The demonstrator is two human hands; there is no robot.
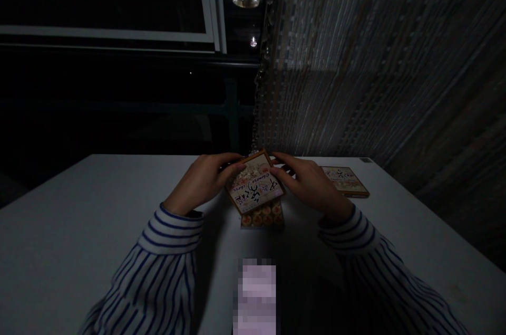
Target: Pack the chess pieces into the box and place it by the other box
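Between my two hands is a box lid [256, 179] printed with the words "Chinese chess" and large dark characters, held tilted. My left hand [211, 174] grips its left edge, thumb on top and fingers at the far side. On the opposite edge, my right hand [302, 176] pinches it with thumb and fingers. Below the lid, partly covered by it, an open box of round Chinese chess pieces [263, 216] with red markings shows its near rows. The far part of that box is hidden under the lid.
A similar printed flat box [344, 181] lies on the white table [98, 250], right of my right hand. A string curtain [336, 60] hangs behind the table's right side. A window frame [209, 8] stands at the back left. A blurred pale patch [259, 298] covers the front middle.
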